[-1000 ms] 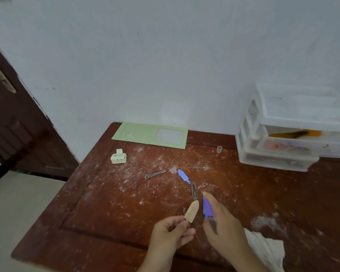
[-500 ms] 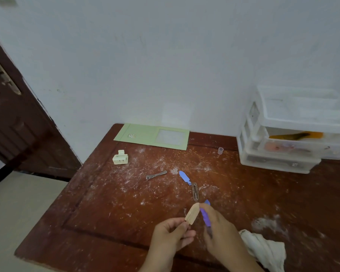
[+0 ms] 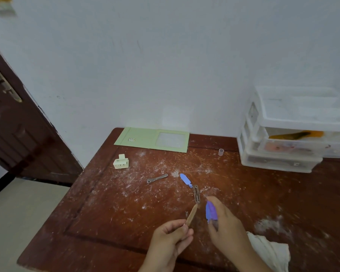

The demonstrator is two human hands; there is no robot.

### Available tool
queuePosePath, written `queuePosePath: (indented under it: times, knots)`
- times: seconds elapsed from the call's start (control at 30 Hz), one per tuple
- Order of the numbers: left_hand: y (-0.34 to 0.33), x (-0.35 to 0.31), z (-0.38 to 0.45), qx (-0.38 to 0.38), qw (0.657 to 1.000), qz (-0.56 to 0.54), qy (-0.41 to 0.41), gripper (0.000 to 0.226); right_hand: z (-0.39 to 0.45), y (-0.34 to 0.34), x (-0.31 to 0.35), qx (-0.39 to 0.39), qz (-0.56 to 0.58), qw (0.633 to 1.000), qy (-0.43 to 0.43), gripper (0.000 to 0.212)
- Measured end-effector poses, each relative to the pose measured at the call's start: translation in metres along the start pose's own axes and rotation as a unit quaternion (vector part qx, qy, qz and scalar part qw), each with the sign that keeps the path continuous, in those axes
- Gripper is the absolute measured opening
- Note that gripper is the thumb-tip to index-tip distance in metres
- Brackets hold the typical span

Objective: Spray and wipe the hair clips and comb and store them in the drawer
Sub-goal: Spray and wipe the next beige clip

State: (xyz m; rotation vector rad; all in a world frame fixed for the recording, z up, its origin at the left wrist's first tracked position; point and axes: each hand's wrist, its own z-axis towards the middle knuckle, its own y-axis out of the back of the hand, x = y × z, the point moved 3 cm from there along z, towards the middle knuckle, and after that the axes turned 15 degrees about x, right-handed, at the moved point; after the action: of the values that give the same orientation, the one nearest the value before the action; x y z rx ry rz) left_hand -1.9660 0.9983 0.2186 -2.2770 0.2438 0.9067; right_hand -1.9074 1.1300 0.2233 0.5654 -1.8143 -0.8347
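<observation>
My left hand (image 3: 170, 239) pinches a beige hair clip (image 3: 191, 214) by its lower end and holds it up over the wooden table (image 3: 110, 209). Just to its right, my right hand (image 3: 227, 230) grips a small purple spray bottle (image 3: 211, 212), index finger on top, facing the beige clip. On the table lie a blue clip (image 3: 185, 180), a brown snap clip (image 3: 196, 194), a grey metal clip (image 3: 157, 178) and a cream claw clip (image 3: 121, 163). The white plastic drawer unit (image 3: 279, 161) stands at the back right. I see no comb.
A white cloth (image 3: 269, 252) lies by my right wrist at the table's front. A green card (image 3: 141, 138) leans at the wall, and a small clear cap (image 3: 221, 152) stands near the drawers. A dark door (image 3: 18, 138) is at the left.
My right hand has turned the purple spray bottle and brought it level with the beige clip. The beige clip now shows edge-on. The clips on the table have not moved.
</observation>
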Motion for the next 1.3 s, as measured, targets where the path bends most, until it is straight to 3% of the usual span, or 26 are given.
queuePosePath:
  times: [0.4,0.5,0.6,0.67,0.77,1.07,1.23,1.3]
  knots:
    - [-0.002,0.003,0.007,0.003,0.998,-0.057,-0.011,0.014,-0.003,0.009,-0.001,-0.022,0.032,0.999,0.005,0.056]
    - [-0.001,-0.003,0.008,-0.025,0.997,0.045,-0.055,0.022,-0.005,0.009,0.003,0.006,0.007,1.0,0.03,0.057]
    - [-0.001,-0.013,0.011,-0.068,0.945,0.274,-0.166,0.049,-0.005,0.006,0.009,0.045,-0.048,0.997,0.036,0.057]
    - [-0.001,-0.017,0.011,-0.07,0.915,0.33,-0.22,0.063,-0.003,0.005,0.012,0.055,-0.08,0.995,0.037,0.054]
    - [-0.002,-0.015,0.012,-0.084,0.888,0.376,-0.252,0.059,-0.001,0.004,0.012,0.035,-0.084,0.995,0.04,0.052]
    - [0.003,-0.011,0.013,-0.12,0.905,0.341,-0.226,0.043,0.0,0.003,-0.003,0.002,-0.035,0.999,0.021,0.053]
    - [0.019,-0.01,0.018,-0.139,0.954,0.219,-0.149,0.025,0.007,-0.001,-0.001,-0.014,0.096,0.994,0.042,0.062]
    - [0.025,-0.011,0.017,-0.139,0.975,0.117,-0.128,0.017,0.016,-0.012,0.003,0.008,0.157,0.985,0.064,0.055]
